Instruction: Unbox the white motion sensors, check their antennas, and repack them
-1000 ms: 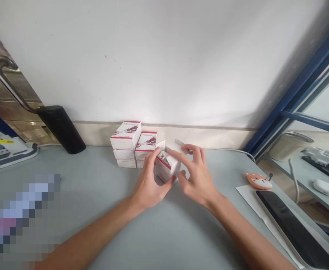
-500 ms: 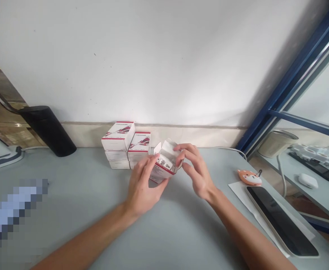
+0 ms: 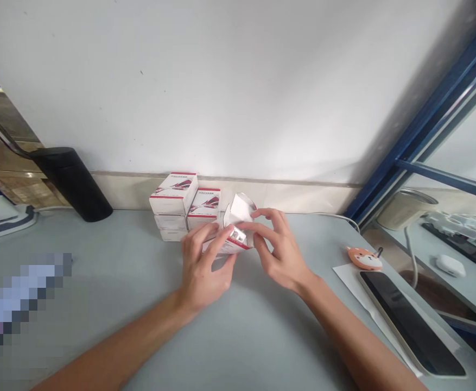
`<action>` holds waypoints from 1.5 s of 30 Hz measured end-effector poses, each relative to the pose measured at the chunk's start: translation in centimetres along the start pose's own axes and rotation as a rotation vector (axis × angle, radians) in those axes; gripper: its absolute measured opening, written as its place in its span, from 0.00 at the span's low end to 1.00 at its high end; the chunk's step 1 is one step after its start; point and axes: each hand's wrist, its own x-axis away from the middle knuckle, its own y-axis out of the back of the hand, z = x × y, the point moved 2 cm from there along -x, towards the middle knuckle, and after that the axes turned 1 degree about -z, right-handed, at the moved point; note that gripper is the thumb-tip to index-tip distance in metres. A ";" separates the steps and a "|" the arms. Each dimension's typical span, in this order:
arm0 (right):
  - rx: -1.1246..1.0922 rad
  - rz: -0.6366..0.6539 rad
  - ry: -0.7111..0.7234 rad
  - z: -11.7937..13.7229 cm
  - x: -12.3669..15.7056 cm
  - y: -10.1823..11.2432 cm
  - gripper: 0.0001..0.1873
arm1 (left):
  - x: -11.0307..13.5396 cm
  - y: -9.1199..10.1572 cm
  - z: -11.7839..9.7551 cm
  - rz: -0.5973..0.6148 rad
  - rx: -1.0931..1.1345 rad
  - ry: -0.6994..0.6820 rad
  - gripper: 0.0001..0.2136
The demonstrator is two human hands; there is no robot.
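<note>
Gripping a tilted white-and-red box [image 3: 230, 247] just in front of the stacked boxes [image 3: 169, 205], the left hand [image 3: 205, 266] in the head view clasps it between fingers and thumb. The right hand [image 3: 280, 250] curls loosely spread fingers at the box's open end, beside the raised flap [image 3: 241, 207]; whether they pinch anything cannot be told.

We see soft brightness on the white wall [image 3: 229, 81], dimming toward the blue frame [image 3: 427, 111]. Faint shadows darken the tabletop [image 3: 246, 336]; wide-angle distortion stretches the edges, and pixel blocks [image 3: 21, 301] mask the lower left.
</note>
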 end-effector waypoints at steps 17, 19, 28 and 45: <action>-0.357 -0.260 -0.320 -1.7 -1.1 1.3 0.11 | 0.1 -0.6 0.3 0.078 -0.030 0.059 0.38; -0.201 -0.338 -0.362 -2.8 -1.1 2.0 0.13 | 0.2 -0.6 0.4 0.077 -0.020 0.068 0.38; 0.489 0.132 -0.377 -7.9 0.6 0.4 0.13 | 0.5 -0.7 0.8 0.068 0.001 0.092 0.37; 0.081 0.111 0.111 -0.6 0.1 -0.6 0.30 | 0.2 -0.7 0.9 0.073 -0.034 0.061 0.33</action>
